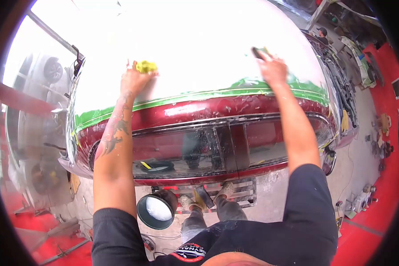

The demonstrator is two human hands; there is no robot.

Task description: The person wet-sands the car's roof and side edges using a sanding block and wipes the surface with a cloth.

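Note:
A car roof [199,48], white on top with a green band along its near edge, spreads out in front of me. My left hand [137,80] is closed on a crumpled yellow sponge or cloth [146,67] over the white part, at the left. Farther right, my right hand [274,70] is on the roof with its fingers around a dark block [256,53]. That hand is blurred, and a bit of yellow-green shows beside the block. Below the roof edge runs the maroon body [195,107] with dark side windows [181,146].
A dark bucket [142,215] with white foamy contents stands by my feet, on or beside a slatted platform [249,195]. Another vehicle [35,88] is at the left behind plastic. A person [322,34] is at the far right. Tools and parts [363,201] lie on the right-hand floor.

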